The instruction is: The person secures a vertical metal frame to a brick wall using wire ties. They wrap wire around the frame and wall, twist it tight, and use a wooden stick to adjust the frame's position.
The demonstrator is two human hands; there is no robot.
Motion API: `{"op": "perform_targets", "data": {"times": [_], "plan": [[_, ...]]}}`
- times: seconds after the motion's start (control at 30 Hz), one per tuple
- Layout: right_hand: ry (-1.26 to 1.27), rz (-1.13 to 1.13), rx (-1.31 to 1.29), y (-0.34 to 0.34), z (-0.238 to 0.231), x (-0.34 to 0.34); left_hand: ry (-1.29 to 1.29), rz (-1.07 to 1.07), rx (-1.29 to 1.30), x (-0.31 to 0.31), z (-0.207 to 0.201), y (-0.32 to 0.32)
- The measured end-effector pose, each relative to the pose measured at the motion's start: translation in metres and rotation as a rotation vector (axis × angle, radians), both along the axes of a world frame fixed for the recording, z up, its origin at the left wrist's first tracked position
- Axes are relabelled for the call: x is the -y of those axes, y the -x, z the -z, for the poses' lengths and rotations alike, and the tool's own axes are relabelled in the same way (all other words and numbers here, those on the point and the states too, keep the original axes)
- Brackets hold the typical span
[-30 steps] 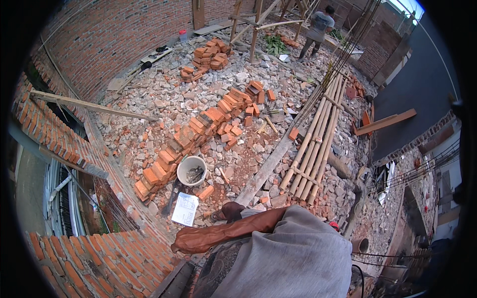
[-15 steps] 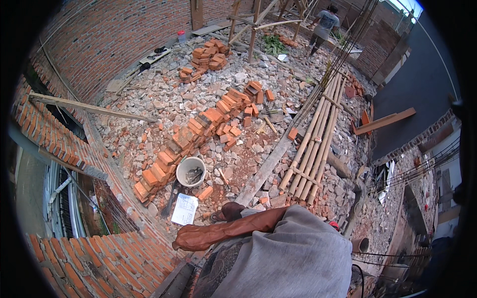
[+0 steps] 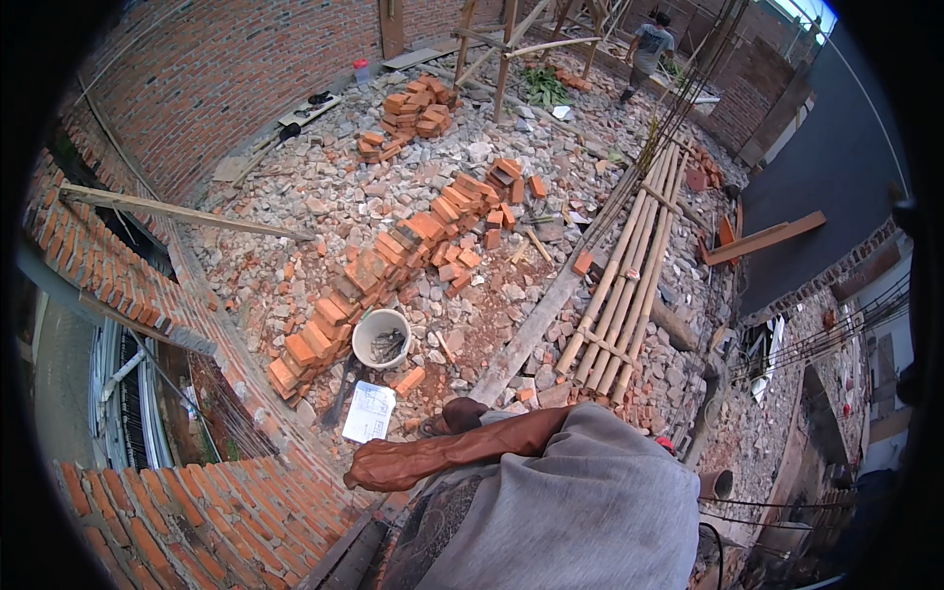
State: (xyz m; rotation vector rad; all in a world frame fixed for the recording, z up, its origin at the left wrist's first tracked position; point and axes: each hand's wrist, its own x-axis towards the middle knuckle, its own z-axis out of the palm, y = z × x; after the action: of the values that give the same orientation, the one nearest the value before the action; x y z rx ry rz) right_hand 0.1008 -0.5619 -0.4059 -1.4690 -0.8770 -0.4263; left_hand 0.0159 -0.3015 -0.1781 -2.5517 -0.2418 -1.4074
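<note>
My right hand (image 3: pixel 388 465) reaches across to the left at the lower middle, its forearm coming from a grey sleeve (image 3: pixel 580 501). Its fingers curl downward; whatever lies under them is hidden. Just beyond the hand, a white sheet of paper with printed drawings (image 3: pixel 369 411) lies on the rubble. Behind the sheet stands a pale bucket (image 3: pixel 361 342) with grey pieces inside. A dark, long object (image 3: pixel 339 389) lies left of the paper, its kind unclear. My left hand is out of sight.
A long row of orange bricks (image 3: pixel 388 248) runs diagonally across broken rubble. To its right lie bamboo poles (image 3: pixel 621 295) and a plank (image 3: pixel 531 334). Low brick walls (image 3: pixel 187 516) edge the left side. A wooden beam (image 3: pixel 182 209) leans there. A co-worker (image 3: pixel 651 49) stands far back.
The view has shifted very slightly. My right hand keeps its place and shape. The far co-worker has shifted a little to the right, with the legs in a different stance.
</note>
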Motion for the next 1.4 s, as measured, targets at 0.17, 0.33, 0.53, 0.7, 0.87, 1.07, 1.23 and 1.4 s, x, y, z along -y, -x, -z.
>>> {"op": "perform_targets", "data": {"times": [0.17,0.33,0.53,0.7,0.87,1.07,1.23,1.4], "plan": [[-0.135,-0.368,-0.495,0.005,-0.008,0.008,-0.004,0.003,-0.001,0.001,0.000,0.000],[-0.034,-0.199,-0.261,0.005,-0.025,0.014,-0.007,0.009,-0.008,0.003,0.000,0.000],[0.214,-0.093,-0.209,0.009,-0.028,0.021,-0.010,0.017,-0.015,0.004,0.000,-0.001],[0.241,-0.084,-0.161,0.007,-0.025,0.022,-0.012,0.024,-0.021,0.004,0.000,-0.002],[0.294,-0.110,-0.186,0.006,-0.036,0.028,-0.014,0.030,-0.022,0.004,-0.002,-0.002],[0.635,-0.182,-0.195,-0.007,-0.058,0.028,-0.009,0.033,-0.027,0.005,-0.001,-0.004],[0.412,-0.076,-0.132,-0.002,-0.058,0.031,-0.002,0.035,-0.025,0.005,0.000,-0.005],[0.434,-0.116,-0.123,-0.004,-0.054,0.030,0.002,0.038,-0.026,0.004,0.001,-0.005]]}}
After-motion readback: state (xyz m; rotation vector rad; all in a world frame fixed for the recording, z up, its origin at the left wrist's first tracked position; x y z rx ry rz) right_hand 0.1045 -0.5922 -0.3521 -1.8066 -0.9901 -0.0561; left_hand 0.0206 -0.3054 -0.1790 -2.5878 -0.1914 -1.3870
